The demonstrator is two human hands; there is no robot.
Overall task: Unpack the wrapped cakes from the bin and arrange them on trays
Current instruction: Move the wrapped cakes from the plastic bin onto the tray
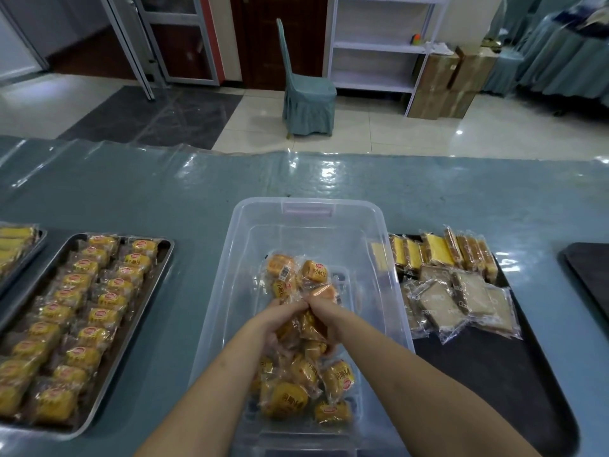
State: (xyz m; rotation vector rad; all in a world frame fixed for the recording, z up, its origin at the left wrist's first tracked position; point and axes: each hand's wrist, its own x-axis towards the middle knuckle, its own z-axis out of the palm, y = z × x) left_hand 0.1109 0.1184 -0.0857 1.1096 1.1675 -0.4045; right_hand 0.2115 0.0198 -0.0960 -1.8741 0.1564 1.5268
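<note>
Item 1: clear plastic bin point(379, 232), centred on the tabletop point(164, 192), which carries a teal cover under glossy film. Contents: a heap of wrapped cakes point(304, 387), round, golden, in clear wrappers with red and yellow labels. Most lie toward the near end; a few sit mid-bin.

Item 2: left hand point(283, 319) and right hand point(321, 316), both inside the bin above the heap, meeting side by side with fingers almost touching. Each grip is clenched on wrapped cakes: a cluster of packets is gathered between the two palms, some poking out beyond the fingertips toward the far end of the bin, others bunched beneath the wrists. How many packets each hand holds cannot be told.

Item 3: steel tray point(155, 285), left of the bin, on the tabletop. Holds the same golden cakes laid in two long rows, labels up, filling most of its length.

Item 4: second tray point(38, 245), far left, partly out of view, with yellow packets.

Item 5: dark tray point(494, 367), right of the bin. Far end holds yellow sliced cakes point(435, 250) standing in a row and brown square cakes point(461, 298) lying flat; near end bare.

Item 6: another dark tray point(590, 268), far right edge, apart from the bin.
</note>
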